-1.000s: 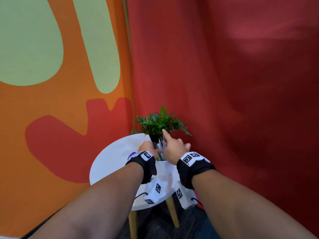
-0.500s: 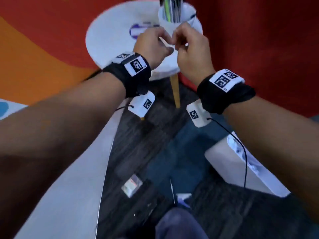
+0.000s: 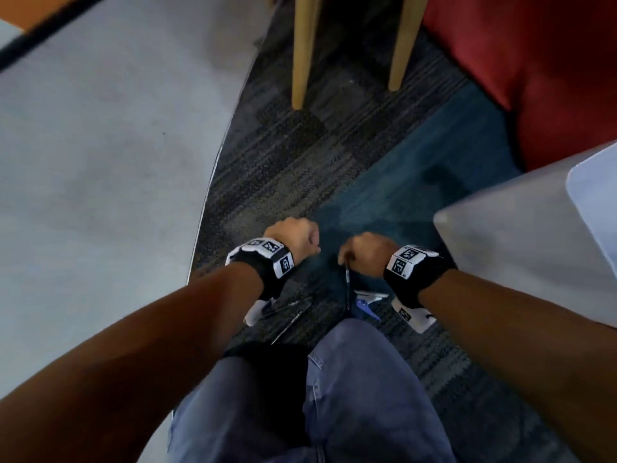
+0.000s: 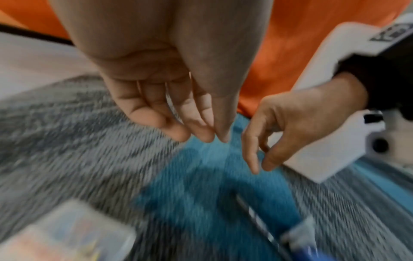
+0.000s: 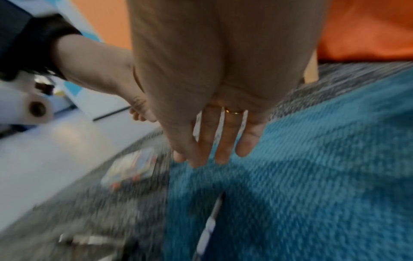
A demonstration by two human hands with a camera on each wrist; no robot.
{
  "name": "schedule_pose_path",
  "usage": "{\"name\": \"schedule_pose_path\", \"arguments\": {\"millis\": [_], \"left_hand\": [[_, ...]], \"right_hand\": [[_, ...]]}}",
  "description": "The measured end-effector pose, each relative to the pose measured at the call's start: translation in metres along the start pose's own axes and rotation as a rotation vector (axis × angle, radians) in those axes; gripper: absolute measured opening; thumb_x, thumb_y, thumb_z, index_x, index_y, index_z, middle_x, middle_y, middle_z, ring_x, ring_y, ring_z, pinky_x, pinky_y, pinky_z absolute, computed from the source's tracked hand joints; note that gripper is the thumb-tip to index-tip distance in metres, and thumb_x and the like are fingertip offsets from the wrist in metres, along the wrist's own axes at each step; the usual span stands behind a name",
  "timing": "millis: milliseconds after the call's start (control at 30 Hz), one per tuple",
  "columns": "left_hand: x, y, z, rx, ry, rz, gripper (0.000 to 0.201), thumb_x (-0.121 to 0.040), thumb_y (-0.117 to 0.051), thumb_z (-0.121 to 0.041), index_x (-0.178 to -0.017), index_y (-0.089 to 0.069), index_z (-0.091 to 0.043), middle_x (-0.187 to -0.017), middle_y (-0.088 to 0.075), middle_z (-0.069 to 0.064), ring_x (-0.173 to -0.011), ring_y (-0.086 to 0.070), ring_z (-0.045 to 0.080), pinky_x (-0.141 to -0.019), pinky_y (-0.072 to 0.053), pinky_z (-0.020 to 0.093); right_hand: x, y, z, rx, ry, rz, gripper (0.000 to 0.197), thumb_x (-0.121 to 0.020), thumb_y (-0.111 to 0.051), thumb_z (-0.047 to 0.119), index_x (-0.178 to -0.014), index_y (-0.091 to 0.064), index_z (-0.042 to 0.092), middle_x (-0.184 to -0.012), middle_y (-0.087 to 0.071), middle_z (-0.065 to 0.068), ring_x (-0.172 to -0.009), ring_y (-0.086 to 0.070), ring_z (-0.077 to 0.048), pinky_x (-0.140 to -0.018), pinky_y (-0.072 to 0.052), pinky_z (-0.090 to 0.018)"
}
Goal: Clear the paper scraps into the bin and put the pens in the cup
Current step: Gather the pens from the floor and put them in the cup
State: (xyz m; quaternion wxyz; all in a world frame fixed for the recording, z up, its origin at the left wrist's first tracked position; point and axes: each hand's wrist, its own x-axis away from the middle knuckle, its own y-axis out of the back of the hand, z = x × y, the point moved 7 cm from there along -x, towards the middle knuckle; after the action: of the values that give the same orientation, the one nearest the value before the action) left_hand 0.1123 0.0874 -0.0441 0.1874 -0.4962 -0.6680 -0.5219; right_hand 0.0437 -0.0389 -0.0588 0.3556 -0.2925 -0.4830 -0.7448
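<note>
Progress: partway at most. At least three pens lie on the floor, and neither the cup nor any counter top is in view.
Nearest pen: dark pen [image 3: 347, 289] lies on the blue carpet patch [image 3: 417, 182], directly under the right hand.
Other pens: two thin pens [image 3: 290, 315] lie on the grey carpet by the knee [image 3: 334, 396], near the left wrist.
Scrap: white-and-blue paper scrap [image 3: 367, 299] lies just beside the dark pen, not yet binned.
Packet: a flat clear packet [image 5: 132, 167] lies on the grey carpet; too blurred to say what it is.
Bin: a white box [image 3: 534, 262] stands to the right; it may be the bin, I cannot tell.
Left hand [image 4: 170, 106]: fingers loosely bent, holding nothing, above the carpet.
Right hand [image 4: 290, 127]: thumb and forefinger drawn near each other, nothing between them; it hangs over the dark pen.
Left: likely pick up each pen, carry them up to the cup, then bin the scrap.
Edges: wooden legs [image 3: 305, 51] ahead, red drape [image 3: 534, 61] at the far right, the white box close by the right forearm.
Room: open carpet between the hands and the legs; tightest beside the knee.
</note>
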Motion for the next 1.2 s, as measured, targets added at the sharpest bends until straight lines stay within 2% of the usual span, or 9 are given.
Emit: {"name": "schedule_pose_path", "arguments": {"millis": [200, 367, 467, 533, 600, 700, 767, 933, 1200], "left_hand": [[-0.009, -0.085, 0.041, -0.146, -0.053, 0.106, 0.019, -0.085, -0.065, -0.029, -0.1, -0.06, -0.019, -0.108, -0.065, 0.008, -0.102, -0.06, 0.03, -0.078, -0.045, 0.032], [-0.01, -0.118, 0.05, -0.151, -0.032, 0.156, 0.023, -0.079, -0.07, -0.032, -0.094, -0.057, -0.019, -0.102, -0.065, 0.01, -0.098, -0.063, 0.033, -0.078, -0.052, 0.038], [-0.009, -0.126, 0.049, -0.162, -0.023, 0.161, 0.03, -0.087, -0.062, -0.041, -0.101, -0.059, -0.014, -0.109, -0.064, 0.013, -0.102, -0.062, 0.036, -0.082, -0.051, 0.04], [-0.01, -0.129, 0.047, -0.199, 0.002, 0.146, 0.036, -0.092, -0.054, -0.044, -0.107, -0.061, -0.012, -0.115, -0.063, 0.014, -0.107, -0.061, 0.036, -0.084, -0.049, 0.04], [-0.012, -0.13, 0.045, -0.234, 0.027, 0.132, 0.031, -0.095, -0.05, -0.032, -0.113, -0.061, -0.01, -0.12, -0.063, 0.014, -0.111, -0.061, 0.035, -0.087, -0.05, 0.042], [-0.01, -0.127, 0.04, -0.248, 0.053, 0.121, 0.027, -0.094, -0.051, -0.024, -0.115, -0.062, -0.011, -0.12, -0.063, 0.013, -0.111, -0.062, 0.034, -0.086, -0.05, 0.043], [-0.005, -0.122, 0.035, -0.217, 0.064, 0.092, 0.028, -0.092, -0.051, -0.032, -0.11, -0.063, -0.013, -0.115, -0.065, 0.012, -0.107, -0.063, 0.035, -0.084, -0.051, 0.042], [0.019, -0.083, 0.018, 0.079, 0.077, -0.016, 0.019, -0.086, -0.053, -0.023, -0.097, -0.066, -0.014, -0.103, -0.07, 0.014, -0.098, -0.065, 0.034, -0.081, -0.053, 0.036], [0.078, 0.06, -0.043, 0.336, 0.019, -0.322, 0.022, -0.09, -0.055, -0.034, -0.102, -0.071, -0.025, -0.099, -0.074, -0.004, -0.096, -0.067, 0.012, -0.082, -0.048, 0.021]], "right_hand": [[-0.044, -0.071, 0.012, 0.271, 0.158, 0.127, 0.047, -0.08, -0.055, -0.003, -0.099, -0.068, 0.038, -0.115, -0.058, -0.004, -0.1, -0.055, -0.032, -0.077, -0.051, -0.04], [-0.05, -0.089, 0.016, 0.449, 0.137, 0.295, 0.023, -0.087, -0.06, 0.011, -0.106, -0.067, 0.023, -0.136, -0.041, -0.016, -0.128, -0.041, -0.035, -0.088, -0.042, -0.038], [-0.055, -0.087, 0.009, 0.32, 0.077, 0.227, 0.019, -0.089, -0.058, 0.018, -0.106, -0.067, 0.018, -0.102, -0.044, -0.004, -0.116, -0.053, -0.031, -0.092, -0.046, -0.042], [-0.053, -0.089, 0.004, 0.246, 0.065, 0.204, 0.022, -0.09, -0.058, 0.016, -0.109, -0.067, 0.017, -0.1, -0.043, -0.002, -0.113, -0.053, -0.03, -0.094, -0.046, -0.043], [-0.053, -0.091, 0.002, 0.247, 0.052, 0.209, 0.023, -0.09, -0.056, 0.015, -0.112, -0.065, 0.015, -0.115, -0.05, -0.01, -0.118, -0.048, -0.033, -0.097, -0.042, -0.046], [-0.056, -0.097, 0.002, 0.205, 0.028, 0.264, 0.026, -0.084, -0.054, 0.004, -0.108, -0.061, 0.01, -0.149, -0.031, -0.013, -0.132, -0.031, -0.037, -0.103, -0.032, -0.051], [-0.057, -0.098, 0.005, 0.166, 0.026, 0.267, 0.033, -0.087, -0.051, 0.002, -0.118, -0.059, 0.009, -0.153, -0.027, -0.013, -0.135, -0.027, -0.038, -0.106, -0.028, -0.051], [-0.027, -0.06, 0.011, 0.232, 0.066, 0.069, 0.025, -0.093, -0.05, 0.012, -0.113, -0.066, 0.011, -0.119, -0.059, -0.011, -0.117, -0.046, -0.031, -0.088, -0.041, -0.037], [0.067, 0.089, 0.002, -0.052, -0.088, -0.278, 0.019, -0.095, -0.047, 0.023, -0.113, -0.051, 0.023, -0.113, -0.063, -0.009, -0.105, -0.06, -0.031, -0.084, -0.045, -0.036]]}}
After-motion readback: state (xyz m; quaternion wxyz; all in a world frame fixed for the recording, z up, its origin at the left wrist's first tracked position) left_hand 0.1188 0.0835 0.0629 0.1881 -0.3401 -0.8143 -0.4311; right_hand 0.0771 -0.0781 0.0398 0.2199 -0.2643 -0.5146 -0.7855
